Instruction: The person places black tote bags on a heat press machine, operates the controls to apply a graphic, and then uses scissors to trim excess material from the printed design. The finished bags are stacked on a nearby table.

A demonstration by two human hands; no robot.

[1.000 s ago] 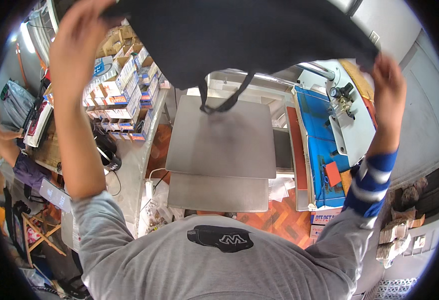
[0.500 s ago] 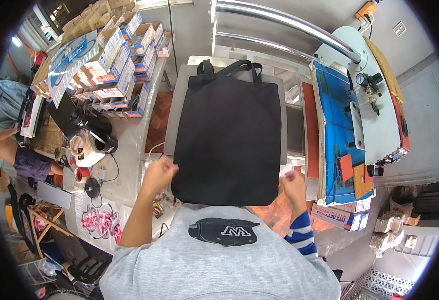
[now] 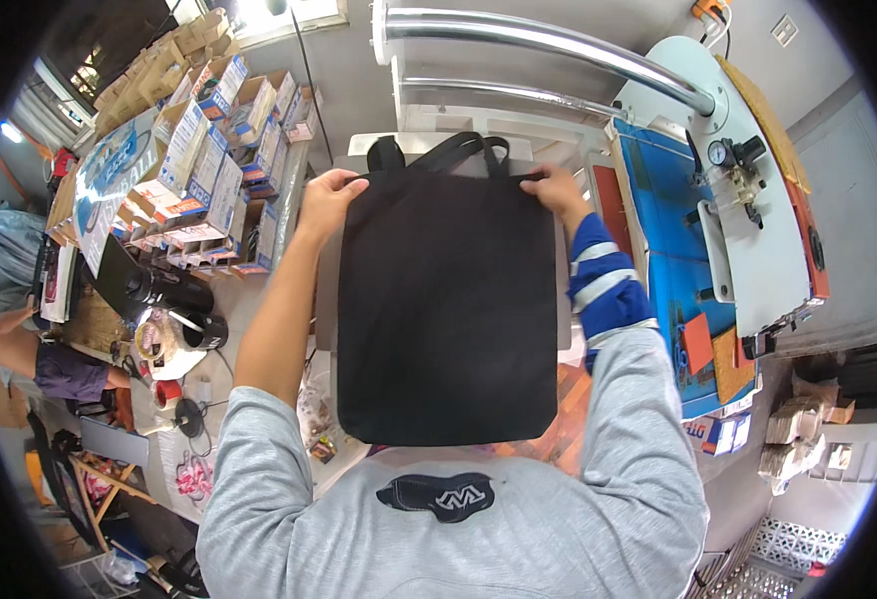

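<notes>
A black tote bag (image 3: 448,309) lies flat on a grey press platen (image 3: 327,299), its two handles pointing to the far side. My left hand (image 3: 335,200) pinches the bag's far left corner between thumb and fingers. At the far right corner, my right hand (image 3: 555,190) grips the edge the same way; a blue and white striped sleeve covers that forearm. The bag's near edge hangs out close to my grey shirt. Most of the platen is hidden beneath the bag.
At the right stands a blue-covered press table (image 3: 663,210) with a pressure gauge (image 3: 720,155) beside it. A thick metal bar (image 3: 548,45) crosses the back. Stacked cardboard boxes (image 3: 194,170), a black bottle (image 3: 174,288) and tape rolls fill the left table. Another person's leg shows at the far left.
Both hands have moved from beside the bag's near part up to its far corners and taken hold there. In the picture, the bag's near edge sits lower.
</notes>
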